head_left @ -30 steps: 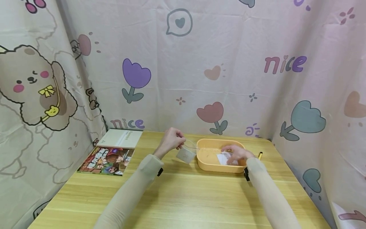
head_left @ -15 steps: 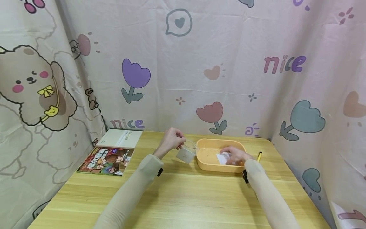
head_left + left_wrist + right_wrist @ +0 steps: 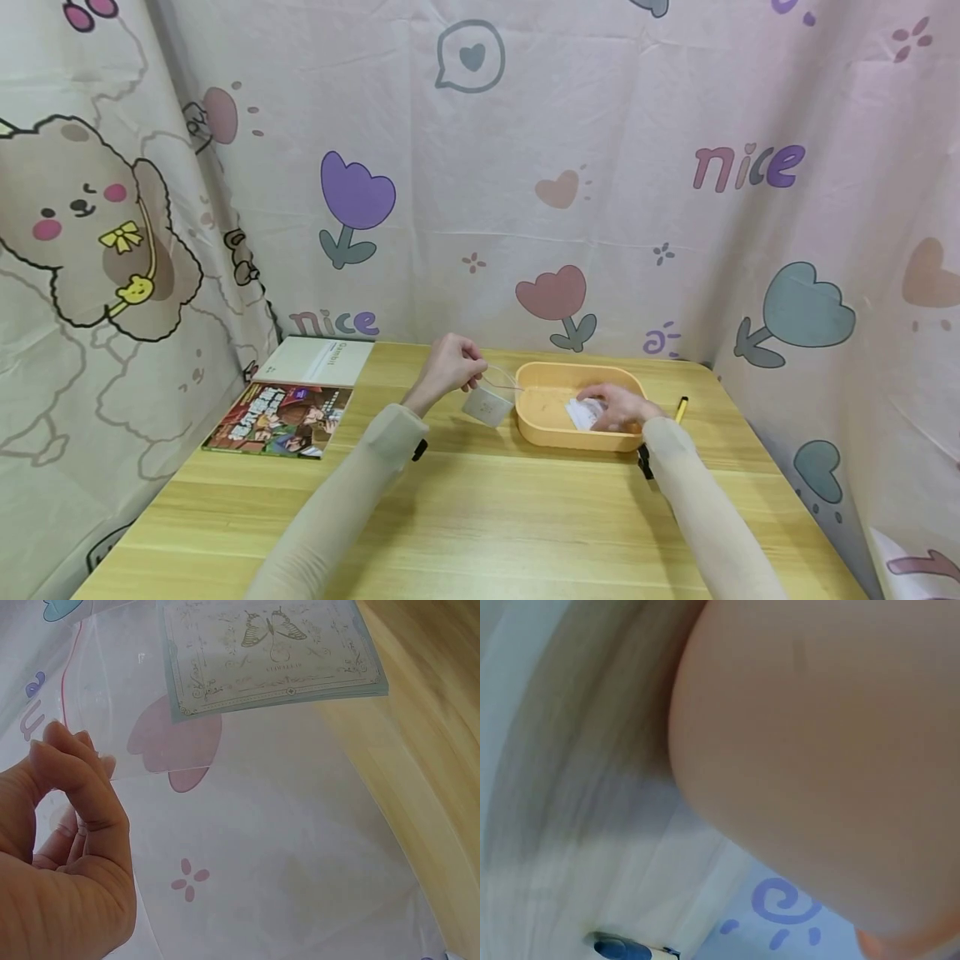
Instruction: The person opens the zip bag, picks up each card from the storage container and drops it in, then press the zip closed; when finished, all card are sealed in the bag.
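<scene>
My left hand (image 3: 453,364) pinches the edge of a clear zip bag (image 3: 112,690) between thumb and fingertips, left of the bin. A red seal line runs along the bag's edge. Inside it lies pale paper (image 3: 277,667) printed with a butterfly, framed in light blue. My right hand (image 3: 621,408) reaches into a yellow-orange plastic bin (image 3: 540,437), fingers curled over white paper pieces (image 3: 581,412) and holding them. The hand hides part of these pieces. In the right wrist view the bin's outer wall (image 3: 817,765) fills most of the picture, and the hand is out of sight.
A yellow pen with a black end (image 3: 681,409) lies right of the bin. A pale notebook (image 3: 315,362) and a colourful comic-style book (image 3: 281,421) lie at the table's left. A printed curtain (image 3: 450,167) hangs behind the wooden table (image 3: 480,525).
The right hand's fingers have drawn in from a wider spread and sit slightly further left over the white paper, which has shifted a little. The left hand and bag stay put.
</scene>
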`<action>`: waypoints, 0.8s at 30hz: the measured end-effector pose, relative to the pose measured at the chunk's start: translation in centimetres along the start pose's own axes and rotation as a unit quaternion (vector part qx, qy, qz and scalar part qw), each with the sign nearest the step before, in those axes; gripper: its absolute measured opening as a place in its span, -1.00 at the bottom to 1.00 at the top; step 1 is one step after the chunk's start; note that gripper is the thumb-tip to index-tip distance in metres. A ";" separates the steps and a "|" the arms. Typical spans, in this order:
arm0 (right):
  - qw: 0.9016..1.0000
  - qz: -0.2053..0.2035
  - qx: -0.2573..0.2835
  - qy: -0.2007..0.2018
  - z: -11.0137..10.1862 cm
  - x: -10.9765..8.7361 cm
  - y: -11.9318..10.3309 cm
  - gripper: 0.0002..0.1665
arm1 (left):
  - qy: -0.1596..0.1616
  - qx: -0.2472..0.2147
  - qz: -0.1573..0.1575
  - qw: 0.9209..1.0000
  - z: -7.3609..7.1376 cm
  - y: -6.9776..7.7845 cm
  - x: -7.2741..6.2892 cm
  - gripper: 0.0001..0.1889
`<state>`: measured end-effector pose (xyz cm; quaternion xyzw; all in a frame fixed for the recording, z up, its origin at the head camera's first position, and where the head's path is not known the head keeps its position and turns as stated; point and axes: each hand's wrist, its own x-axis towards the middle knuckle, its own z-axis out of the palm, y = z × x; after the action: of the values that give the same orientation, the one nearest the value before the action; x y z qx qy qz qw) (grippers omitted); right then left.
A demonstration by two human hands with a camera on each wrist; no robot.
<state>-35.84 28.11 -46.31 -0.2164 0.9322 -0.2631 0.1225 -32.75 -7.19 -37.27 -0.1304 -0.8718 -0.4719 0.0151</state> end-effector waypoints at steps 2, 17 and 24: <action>1.000 -0.020 -0.017 -0.008 -0.1 -0.1 -0.1 -0.21 | 0.001 -0.001 0.002 1.000 0.0 0.0 0.0 -0.86; 0.995 -0.045 -0.080 -0.039 -0.1 -0.5 -0.8 -0.15 | 0.003 -0.003 0.006 1.000 0.1 -0.1 -0.2 -0.90; 0.996 -0.027 -0.078 -0.043 -0.1 -0.2 -0.5 -0.12 | 0.006 -0.005 0.014 1.000 0.2 -0.1 -0.2 -0.91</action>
<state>-35.55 27.86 -45.94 -0.2616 0.9375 -0.1832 0.1381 -32.53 -7.15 -37.51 -0.1396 -0.8676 -0.4766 0.0259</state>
